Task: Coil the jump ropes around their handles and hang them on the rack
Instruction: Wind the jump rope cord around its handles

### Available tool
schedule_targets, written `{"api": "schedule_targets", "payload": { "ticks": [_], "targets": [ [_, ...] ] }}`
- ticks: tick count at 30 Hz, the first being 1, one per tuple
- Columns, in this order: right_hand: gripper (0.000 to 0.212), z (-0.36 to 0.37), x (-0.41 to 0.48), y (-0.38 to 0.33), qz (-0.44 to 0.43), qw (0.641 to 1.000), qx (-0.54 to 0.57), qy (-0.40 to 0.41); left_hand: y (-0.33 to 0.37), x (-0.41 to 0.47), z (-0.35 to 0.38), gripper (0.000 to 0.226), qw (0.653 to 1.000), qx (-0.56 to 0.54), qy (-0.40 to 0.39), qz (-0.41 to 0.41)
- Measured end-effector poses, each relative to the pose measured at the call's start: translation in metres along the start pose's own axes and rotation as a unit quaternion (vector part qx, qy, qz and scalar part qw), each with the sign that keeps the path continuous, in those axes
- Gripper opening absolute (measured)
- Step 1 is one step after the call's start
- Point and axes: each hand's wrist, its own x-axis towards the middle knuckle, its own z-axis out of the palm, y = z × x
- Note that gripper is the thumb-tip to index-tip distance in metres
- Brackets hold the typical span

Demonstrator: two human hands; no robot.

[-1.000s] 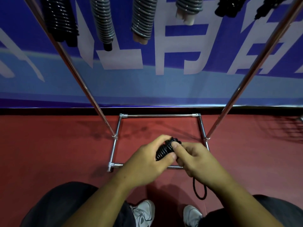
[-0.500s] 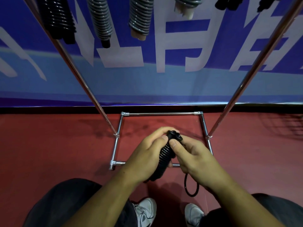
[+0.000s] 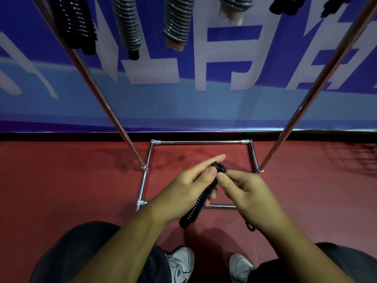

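Note:
A black jump rope (image 3: 201, 199), wound tightly round its handles, slants between my two hands above the red floor. My left hand (image 3: 183, 188) holds the bundle from the left, thumb pressed near its top and forefinger stretched straight past it. My right hand (image 3: 242, 190) pinches the rope at the top end of the bundle. A short black loose end (image 3: 249, 226) shows below my right wrist. Several coiled ropes, a black one (image 3: 76, 23) and grey ones (image 3: 128, 25), hang from the top of the chrome rack (image 3: 98, 92).
The rack's two slanted chrome poles frame the view, the right pole (image 3: 318, 86) opposite the left. Its rectangular base (image 3: 201, 142) lies on the red floor under my hands. A blue banner (image 3: 204, 103) stands behind. My white shoes (image 3: 181, 264) show at the bottom.
The bundle has tilted from nearly hidden in my hands to a long slant. The dangling loop under my right hand has shortened to a small end. My left forefinger has straightened.

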Motion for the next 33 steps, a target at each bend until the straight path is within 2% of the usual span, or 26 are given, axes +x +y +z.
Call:
{"api": "schedule_targets", "payload": {
  "ticks": [2, 5, 7, 8, 10, 12, 15, 17, 20, 23, 26, 29, 31, 33],
  "targets": [
    [0.036, 0.002, -0.001, 0.004, 0.03, 0.999, -0.029, 0.002, -0.003, 0.001, -0.001, 0.036, 0.998, 0.056, 0.029, 0.029],
    [0.045, 0.006, 0.0, 0.003, 0.144, 0.982, 0.121, 0.0, -0.006, 0.001, -0.001, 0.036, 0.989, 0.13, 0.064, 0.034],
    [0.041, 0.007, 0.002, 0.003, 0.189, 0.969, 0.16, 0.018, -0.01, 0.001, 0.001, 0.041, 0.978, 0.187, 0.09, 0.026],
    [0.045, 0.007, 0.003, 0.005, 0.192, 0.972, 0.132, 0.027, -0.011, 0.001, 0.003, 0.045, 0.971, 0.214, 0.101, 0.022],
    [0.056, 0.008, 0.002, 0.008, 0.157, 0.987, -0.005, 0.018, -0.012, 0.002, 0.005, 0.051, 0.959, 0.254, 0.122, 0.024],
    [0.057, 0.01, 0.001, 0.012, 0.118, 0.988, -0.101, 0.017, -0.01, 0.001, 0.006, 0.055, 0.94, 0.309, 0.142, 0.031],
    [0.063, 0.01, 0.002, 0.018, 0.111, 0.989, -0.095, 0.02, -0.009, 0.001, 0.007, 0.059, 0.914, 0.37, 0.163, 0.027],
    [0.066, 0.008, 0.003, 0.022, 0.098, 0.993, -0.069, 0.008, -0.007, 0.002, 0.003, 0.063, 0.928, 0.347, 0.135, 0.014],
    [0.048, 0.004, 0.0, 0.023, 0.085, 0.996, -0.019, -0.023, -0.002, 0.001, -0.004, 0.071, 0.969, 0.246, 0.01, -0.02],
    [0.033, -0.003, -0.004, 0.022, 0.06, 0.995, -0.006, -0.073, 0.003, 0.0, -0.008, 0.063, 0.984, 0.15, -0.068, -0.072],
    [0.018, -0.008, -0.005, 0.016, 0.029, 0.992, -0.004, -0.12, 0.009, -0.002, -0.015, 0.043, 0.99, 0.041, -0.095, -0.1],
    [0.015, -0.007, -0.006, 0.004, 0.021, 0.987, 0.047, -0.152, 0.012, -0.007, -0.017, 0.041, 0.987, 0.048, -0.127, -0.087],
    [0.02, -0.007, -0.005, -0.001, 0.023, 0.987, 0.066, -0.142, 0.011, -0.009, -0.013, 0.044, 0.989, 0.059, -0.118, -0.06],
    [0.027, -0.005, -0.001, 0.001, 0.038, 0.993, 0.066, -0.092, 0.009, -0.006, -0.009, 0.042, 0.994, 0.065, -0.073, -0.043]
  ]
}}
